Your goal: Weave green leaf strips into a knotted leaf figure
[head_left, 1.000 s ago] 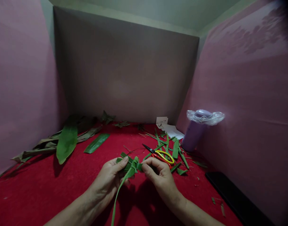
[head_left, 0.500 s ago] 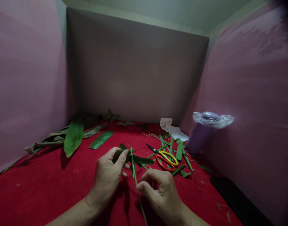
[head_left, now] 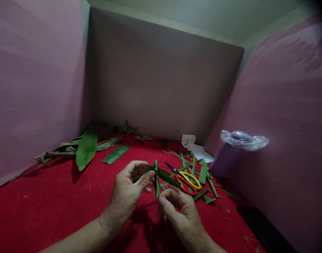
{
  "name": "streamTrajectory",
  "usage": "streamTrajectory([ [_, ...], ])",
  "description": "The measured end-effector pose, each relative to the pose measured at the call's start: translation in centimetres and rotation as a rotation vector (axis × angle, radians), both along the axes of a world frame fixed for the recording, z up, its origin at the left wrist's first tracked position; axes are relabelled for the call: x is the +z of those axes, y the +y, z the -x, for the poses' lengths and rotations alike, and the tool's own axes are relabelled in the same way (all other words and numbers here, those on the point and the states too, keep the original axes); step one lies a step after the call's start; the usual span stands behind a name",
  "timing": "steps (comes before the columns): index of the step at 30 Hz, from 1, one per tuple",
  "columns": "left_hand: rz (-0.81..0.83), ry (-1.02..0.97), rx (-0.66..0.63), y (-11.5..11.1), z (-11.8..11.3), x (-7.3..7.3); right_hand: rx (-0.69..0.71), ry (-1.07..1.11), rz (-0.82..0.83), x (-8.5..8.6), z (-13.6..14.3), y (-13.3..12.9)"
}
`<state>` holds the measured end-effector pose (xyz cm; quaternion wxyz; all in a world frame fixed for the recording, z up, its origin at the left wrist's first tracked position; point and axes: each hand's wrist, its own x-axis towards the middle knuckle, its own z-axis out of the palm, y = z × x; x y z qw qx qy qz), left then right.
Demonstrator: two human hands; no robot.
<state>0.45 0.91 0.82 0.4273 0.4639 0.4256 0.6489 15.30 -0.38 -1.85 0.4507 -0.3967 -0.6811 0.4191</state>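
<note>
Between my hands is a small woven leaf piece (head_left: 169,178), made of green leaf strips wrapped round a thin stem, with one flat strip pointing right. My left hand (head_left: 131,186) pinches its upper left part between thumb and fingers. Lower down, my right hand (head_left: 176,207) has thumb and forefinger closed on the stem's lower end, and a thin pale tail hangs beneath. Just beyond my right hand lie scissors (head_left: 186,179) with one red and one yellow handle. Part of the leaf piece is hidden behind my left fingers.
Cut leaf strips (head_left: 203,172) are strewn around the scissors. White papers (head_left: 200,153) and a purple bottle (head_left: 228,158) with clear plastic stand at the right. Large leaves (head_left: 87,147) lie at the left. A black flat object (head_left: 263,225) rests at the lower right on the red cloth (head_left: 58,203).
Both hands and the leaf piece have shifted a little right in view, as the camera turned left. My right hand has come up the stem, closer to my left hand.
</note>
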Motion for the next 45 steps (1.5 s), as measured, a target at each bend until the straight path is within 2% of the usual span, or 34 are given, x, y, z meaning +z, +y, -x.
streamTrajectory([
  [3, 0.086, -0.145, -0.072, 0.4, -0.1, -0.4, -0.015, 0.059, -0.013, -0.2, -0.2, 0.3],
  [7, 0.215, -0.237, -0.403, 0.3, 0.1, -1.1, -0.021, 0.061, -0.031, -0.3, -0.3, 0.5],
  [9, 0.258, -0.295, -0.488, 0.2, 0.2, -1.2, -0.026, 0.024, -0.037, -0.3, -0.3, 0.4],
  [15, 0.332, -0.406, -0.551, 0.1, 0.2, -1.1, -0.057, -0.043, -0.058, -0.1, 0.0, 0.2],
  [27, 0.369, -0.458, -0.497, 0.7, 0.3, -1.8, -0.015, -0.007, -0.022, -0.2, -0.3, 0.1],
  [33, 0.342, -0.438, -0.498, 0.6, 0.3, -2.0, 0.024, 0.09, 0.031, -0.3, -0.3, 0.0],
  [41, 0.404, -0.503, -0.48, 0.6, 0.3, -2.0, 0.091, 0.258, 0.142, -0.5, 0.0, 0.3],
  [45, 0.365, -0.497, -0.531, 0.4, 0.4, -1.9, 0.089, 0.284, 0.172, -0.4, 0.2, 0.3],
])
